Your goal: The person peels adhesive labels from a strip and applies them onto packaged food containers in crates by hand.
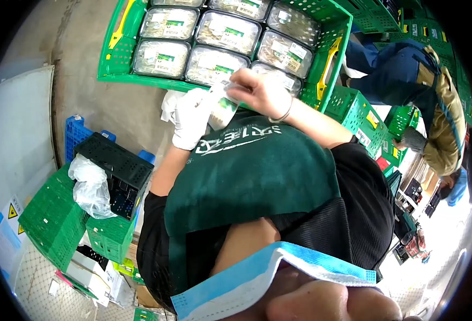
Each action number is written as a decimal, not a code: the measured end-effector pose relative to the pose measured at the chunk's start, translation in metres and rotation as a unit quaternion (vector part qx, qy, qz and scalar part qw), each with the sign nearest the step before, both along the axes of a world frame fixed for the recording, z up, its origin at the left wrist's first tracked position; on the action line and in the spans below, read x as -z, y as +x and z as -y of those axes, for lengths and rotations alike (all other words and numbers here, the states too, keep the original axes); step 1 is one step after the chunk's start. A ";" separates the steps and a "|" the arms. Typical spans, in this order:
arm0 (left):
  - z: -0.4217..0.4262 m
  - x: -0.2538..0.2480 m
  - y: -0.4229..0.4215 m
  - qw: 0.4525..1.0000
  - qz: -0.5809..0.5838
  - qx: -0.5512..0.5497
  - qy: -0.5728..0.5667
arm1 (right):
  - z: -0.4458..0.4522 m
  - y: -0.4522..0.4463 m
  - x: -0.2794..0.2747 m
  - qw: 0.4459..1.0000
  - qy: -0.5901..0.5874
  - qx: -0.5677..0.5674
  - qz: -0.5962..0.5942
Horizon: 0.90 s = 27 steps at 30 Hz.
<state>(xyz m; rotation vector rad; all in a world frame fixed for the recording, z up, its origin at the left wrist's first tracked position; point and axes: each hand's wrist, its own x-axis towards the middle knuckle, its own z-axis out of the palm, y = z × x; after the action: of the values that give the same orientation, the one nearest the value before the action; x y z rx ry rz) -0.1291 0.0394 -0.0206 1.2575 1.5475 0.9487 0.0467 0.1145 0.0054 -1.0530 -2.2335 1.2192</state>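
My left hand (189,119), in a white glove, is closed around a shiny white and green piece (223,111) that looks like a strip of labels. My right hand (260,92) is bare and has its fingers bent and pinched at the upper end of that piece; a thin band circles the wrist. Both hands are between my dark green apron (246,171) and a green crate (134,80). Rows of black trays with clear tops fill the crate, among them a nearest tray (214,64) with a white and green label.
A green crate (43,214), a black crate (107,155) and a crumpled clear plastic bag (91,187) stand at the left. More green crates (361,120) are on the right, where a person (434,101) in a tan jacket bends down. A white panel (19,128) borders the left side.
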 end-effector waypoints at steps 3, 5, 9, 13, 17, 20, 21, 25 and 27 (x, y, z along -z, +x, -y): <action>0.002 0.001 0.006 0.999 0.028 0.017 -0.025 | -0.068 0.040 0.009 0.966 0.149 0.075 0.198; 0.007 -0.006 -0.004 0.994 0.093 -0.015 -0.060 | -0.140 0.075 0.032 0.914 0.137 0.155 0.349; 0.038 0.025 -0.046 0.977 0.116 -0.165 -0.066 | -0.234 0.144 0.145 0.859 0.096 0.076 0.498; 0.066 0.015 -0.052 0.942 0.139 -0.300 -0.051 | -0.241 0.138 0.187 0.800 0.012 0.149 0.582; 0.093 0.021 -0.047 0.921 0.132 -0.358 -0.083 | -0.209 0.127 0.184 0.804 0.027 0.243 0.542; 0.111 0.032 -0.051 0.929 0.124 -0.349 -0.026 | -0.199 0.120 0.179 0.768 -0.068 0.206 0.603; 0.117 0.033 -0.054 0.925 0.115 -0.362 -0.023 | -0.197 0.121 0.172 0.758 -0.091 0.225 0.606; 0.135 0.022 -0.048 0.885 0.193 -0.402 0.132 | -0.166 0.102 0.138 0.784 0.006 0.304 0.541; 0.150 0.015 -0.034 0.897 0.140 -0.405 0.111 | -0.160 0.087 0.144 0.905 0.080 0.267 0.320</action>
<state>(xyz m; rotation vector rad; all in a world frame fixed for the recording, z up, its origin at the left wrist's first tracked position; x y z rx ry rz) -0.1628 -0.1109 -0.0354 0.5321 1.7751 1.7892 0.1338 0.2742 -0.1386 -2.0383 -2.1627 0.4763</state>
